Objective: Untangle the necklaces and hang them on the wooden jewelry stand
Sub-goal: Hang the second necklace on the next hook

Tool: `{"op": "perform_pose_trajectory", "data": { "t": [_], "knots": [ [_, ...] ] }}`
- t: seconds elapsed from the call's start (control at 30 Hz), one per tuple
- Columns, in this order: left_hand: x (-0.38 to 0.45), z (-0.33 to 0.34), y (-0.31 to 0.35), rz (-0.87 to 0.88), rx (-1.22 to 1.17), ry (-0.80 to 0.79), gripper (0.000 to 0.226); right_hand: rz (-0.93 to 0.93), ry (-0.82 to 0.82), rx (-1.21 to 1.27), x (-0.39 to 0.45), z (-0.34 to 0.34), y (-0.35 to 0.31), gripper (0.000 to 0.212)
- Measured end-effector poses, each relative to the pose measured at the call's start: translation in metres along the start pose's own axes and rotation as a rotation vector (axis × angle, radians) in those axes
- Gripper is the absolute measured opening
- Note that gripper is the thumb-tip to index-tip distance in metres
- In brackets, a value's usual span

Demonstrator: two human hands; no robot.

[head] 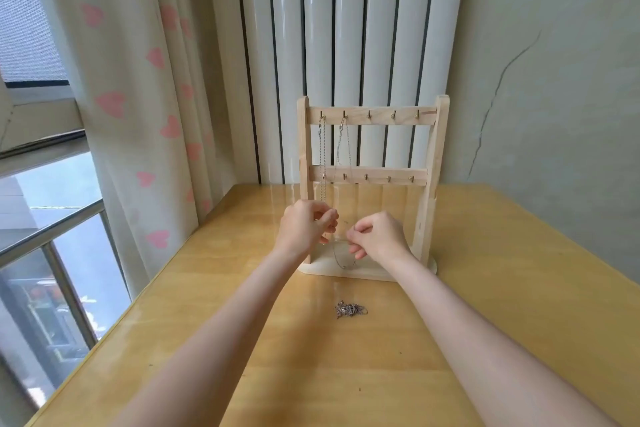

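The wooden jewelry stand stands upright at the back of the table, with two rails of small hooks. Two silver necklaces hang from the top rail's leftmost hooks: one on the first hook, another on the second. My left hand and my right hand are raised in front of the stand's lower half, fingers curled, pinching a thin chain that droops between them over the stand's base. A tangled heap of chain lies on the table in front of the stand.
The yellow wooden table sits in a corner. A white radiator is behind the stand, a heart-patterned curtain and a window to the left, a cracked wall to the right.
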State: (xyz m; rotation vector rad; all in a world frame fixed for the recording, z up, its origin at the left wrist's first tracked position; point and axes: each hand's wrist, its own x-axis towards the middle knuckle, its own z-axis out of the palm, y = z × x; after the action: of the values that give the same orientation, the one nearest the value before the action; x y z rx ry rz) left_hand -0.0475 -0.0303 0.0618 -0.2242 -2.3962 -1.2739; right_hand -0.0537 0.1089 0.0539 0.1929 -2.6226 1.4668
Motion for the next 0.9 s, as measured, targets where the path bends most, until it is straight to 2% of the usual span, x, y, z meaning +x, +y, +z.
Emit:
{"op": "perform_pose_trajectory", "data": {
  "t": [0.23,0.4,0.6,0.77,0.9],
  "knots": [
    [-0.005,-0.003,-0.005,0.032,0.051,-0.033,0.015,0.04,-0.041,-0.025,0.0,0.013,0.011,0.018],
    [-0.009,0.001,-0.014,-0.014,0.035,-0.044,0.014,0.065,-0.067,-0.016,-0.008,0.016,0.015,0.017],
    [-0.02,0.007,-0.023,-0.036,-0.008,-0.073,0.014,0.095,-0.08,0.069,-0.016,0.023,0.021,0.015],
    [-0.023,0.006,-0.028,-0.049,-0.027,-0.089,0.013,0.171,-0.102,0.245,-0.016,0.028,0.026,0.013],
    [-0.025,0.002,-0.03,-0.037,-0.029,-0.103,0.012,0.192,-0.177,0.336,-0.018,0.028,0.024,0.015]
  ]
}}
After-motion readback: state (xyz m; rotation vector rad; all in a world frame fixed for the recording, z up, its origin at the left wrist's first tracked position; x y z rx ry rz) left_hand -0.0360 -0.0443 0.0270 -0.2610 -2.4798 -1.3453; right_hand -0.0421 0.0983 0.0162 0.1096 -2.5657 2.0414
